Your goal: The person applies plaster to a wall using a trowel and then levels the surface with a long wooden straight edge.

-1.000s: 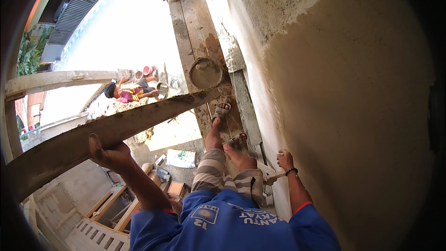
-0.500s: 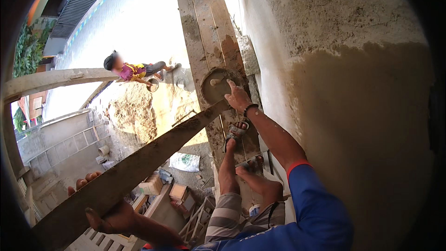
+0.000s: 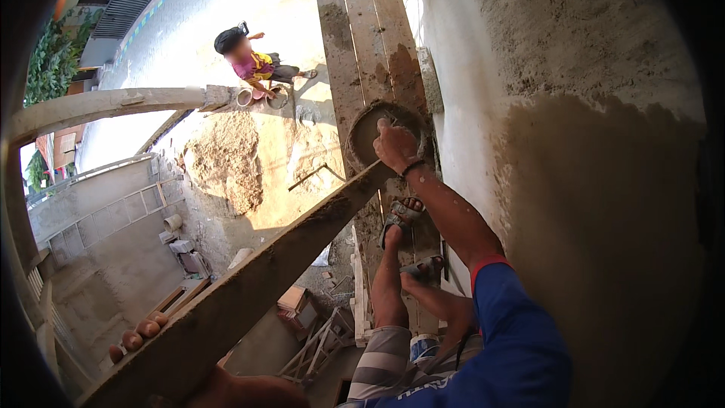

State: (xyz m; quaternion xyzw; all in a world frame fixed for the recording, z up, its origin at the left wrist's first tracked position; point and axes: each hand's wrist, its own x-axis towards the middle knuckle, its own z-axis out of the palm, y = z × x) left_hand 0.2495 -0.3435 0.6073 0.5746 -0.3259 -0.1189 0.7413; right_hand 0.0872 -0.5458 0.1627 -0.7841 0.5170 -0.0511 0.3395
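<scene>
A long, mortar-stained wooden board (image 3: 272,258) slants from the lower left to the middle. My left hand (image 3: 143,332) is closed around its lower part, fingers over the far edge; much of the palm is hidden behind the board. The board's upper end lies at the near side of a round basin (image 3: 353,136) of wet grey mortar. My right hand (image 3: 396,146) is over this basin, fingers curled round a pale tool handle; the tool's other end is hidden.
The basin and my sandalled feet (image 3: 404,215) are on raised scaffold planks (image 3: 362,38). A partly plastered wall (image 3: 589,181) rises at the right. Down on the ground, a co-worker (image 3: 260,64) bends over buckets (image 3: 276,97) beside a sand pile (image 3: 226,159). A wooden beam (image 3: 113,109) crosses the left.
My right hand has gone from pointing fingers to a closed grip on the handle in the basin. The co-worker has moved nearer the sand pile, and the view has shifted.
</scene>
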